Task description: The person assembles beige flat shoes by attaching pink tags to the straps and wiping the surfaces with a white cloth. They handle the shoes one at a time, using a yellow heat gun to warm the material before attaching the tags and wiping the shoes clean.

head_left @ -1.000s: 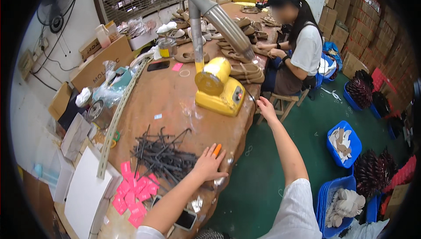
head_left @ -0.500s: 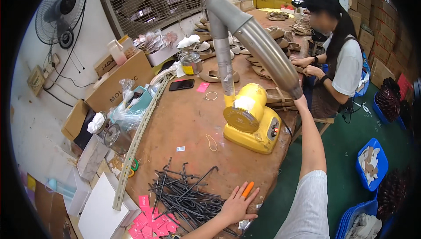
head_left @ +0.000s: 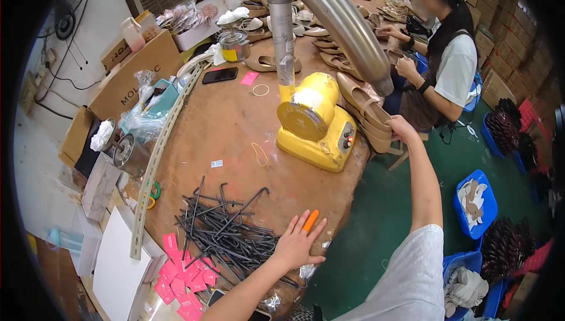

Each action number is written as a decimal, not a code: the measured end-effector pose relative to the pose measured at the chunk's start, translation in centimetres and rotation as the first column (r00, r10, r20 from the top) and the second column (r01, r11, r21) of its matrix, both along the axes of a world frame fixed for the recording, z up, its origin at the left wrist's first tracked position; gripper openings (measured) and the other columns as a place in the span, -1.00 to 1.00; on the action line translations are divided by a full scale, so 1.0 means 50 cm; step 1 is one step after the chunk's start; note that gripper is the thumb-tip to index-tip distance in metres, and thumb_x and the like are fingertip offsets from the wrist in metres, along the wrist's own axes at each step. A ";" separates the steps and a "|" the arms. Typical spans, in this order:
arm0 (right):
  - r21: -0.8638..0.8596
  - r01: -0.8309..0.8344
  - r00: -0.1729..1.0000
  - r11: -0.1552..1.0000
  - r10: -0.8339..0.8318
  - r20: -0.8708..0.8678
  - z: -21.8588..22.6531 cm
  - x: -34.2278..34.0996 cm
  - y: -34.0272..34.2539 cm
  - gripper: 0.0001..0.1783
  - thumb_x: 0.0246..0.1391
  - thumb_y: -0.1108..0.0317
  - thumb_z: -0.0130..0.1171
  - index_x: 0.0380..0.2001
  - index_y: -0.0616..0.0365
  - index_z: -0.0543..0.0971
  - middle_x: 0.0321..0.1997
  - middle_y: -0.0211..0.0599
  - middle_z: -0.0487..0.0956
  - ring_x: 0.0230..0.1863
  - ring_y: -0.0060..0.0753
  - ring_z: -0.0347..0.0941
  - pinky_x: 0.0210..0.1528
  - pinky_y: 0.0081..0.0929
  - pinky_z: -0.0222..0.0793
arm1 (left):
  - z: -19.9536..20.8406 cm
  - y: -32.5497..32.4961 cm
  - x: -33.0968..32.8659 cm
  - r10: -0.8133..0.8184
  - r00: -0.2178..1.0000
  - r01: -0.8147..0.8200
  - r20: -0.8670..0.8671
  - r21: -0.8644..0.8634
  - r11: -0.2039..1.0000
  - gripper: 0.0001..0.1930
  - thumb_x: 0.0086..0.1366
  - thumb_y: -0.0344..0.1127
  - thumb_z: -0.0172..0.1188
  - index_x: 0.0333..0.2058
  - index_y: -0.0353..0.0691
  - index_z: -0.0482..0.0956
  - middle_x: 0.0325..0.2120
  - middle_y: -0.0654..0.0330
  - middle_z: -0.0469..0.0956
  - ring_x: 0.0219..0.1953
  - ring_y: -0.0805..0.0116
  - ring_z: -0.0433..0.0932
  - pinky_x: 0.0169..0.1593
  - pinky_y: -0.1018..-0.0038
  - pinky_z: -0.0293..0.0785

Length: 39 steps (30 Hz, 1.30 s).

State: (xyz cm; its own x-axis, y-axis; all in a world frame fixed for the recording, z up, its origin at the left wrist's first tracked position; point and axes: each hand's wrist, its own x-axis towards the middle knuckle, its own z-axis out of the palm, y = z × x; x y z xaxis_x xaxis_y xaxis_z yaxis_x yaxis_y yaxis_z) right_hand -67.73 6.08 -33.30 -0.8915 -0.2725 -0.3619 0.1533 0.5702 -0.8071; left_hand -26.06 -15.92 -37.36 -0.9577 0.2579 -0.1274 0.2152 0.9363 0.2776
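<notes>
My right hand reaches out past the yellow blower and grips the heel end of a tan strap shoe. That shoe lies with other tan shoes at the table's right edge, below the blower's metal nozzle; the fingertips are partly hidden. My left hand rests on the brown table with fingers spread and nothing in it. One of its fingers wears an orange cover. Beside it lies a heap of dark, hook-ended rods. The yellow blower stands between both hands.
Pink cards lie near the rods. A slotted metal strip edges the table's left side, with cartons and cans beyond. A black phone lies farther back. A seated co-worker handles shoes at right. Blue baskets stand on the green floor.
My right hand has come down from the nozzle's end to the tan shoe and holds it. The view has shifted, while my left hand stays spread on the table.
</notes>
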 end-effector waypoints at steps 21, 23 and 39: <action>-0.926 0.187 0.962 0.327 -0.250 0.106 0.100 0.370 -0.100 -0.60 0.22 0.51 0.02 0.13 0.30 0.35 0.09 -0.12 0.52 0.04 -0.18 0.55 0.06 -0.21 0.55 | 0.013 0.003 0.006 0.020 1.000 -0.020 0.012 -0.001 1.000 0.10 0.05 0.35 0.23 0.43 0.00 -0.09 0.37 -0.11 0.05 0.47 0.05 -0.21 0.47 0.16 -0.29; -0.931 0.190 0.960 0.312 -0.256 0.110 0.105 0.374 -0.098 -0.61 0.22 0.50 0.03 0.12 0.29 0.35 0.09 -0.12 0.52 0.04 -0.18 0.55 0.07 -0.19 0.54 | 0.010 0.001 0.008 0.027 0.999 -0.027 0.018 -0.011 1.000 0.10 0.05 0.35 0.23 0.43 0.00 -0.09 0.37 -0.08 0.05 0.48 0.05 -0.21 0.47 0.15 -0.30; -0.892 0.179 0.963 0.415 -0.260 0.072 0.129 0.368 -0.064 -0.59 0.21 0.56 -0.02 0.14 0.31 0.35 0.11 -0.10 0.51 0.06 -0.20 0.54 0.08 -0.21 0.54 | 0.009 0.002 0.004 0.018 1.000 -0.018 0.022 0.003 1.000 0.09 0.05 0.37 0.21 0.42 -0.03 -0.05 0.38 -0.10 0.02 0.47 0.02 -0.22 0.46 0.13 -0.28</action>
State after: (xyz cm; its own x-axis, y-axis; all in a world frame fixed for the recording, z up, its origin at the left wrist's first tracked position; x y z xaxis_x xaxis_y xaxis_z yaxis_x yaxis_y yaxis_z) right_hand -49.31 2.86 -26.86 -0.9803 -0.1969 0.0176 0.0865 -0.5070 -0.8576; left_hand -25.84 -15.84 -36.90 -0.9592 0.2413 -0.1474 0.1924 0.9390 0.2851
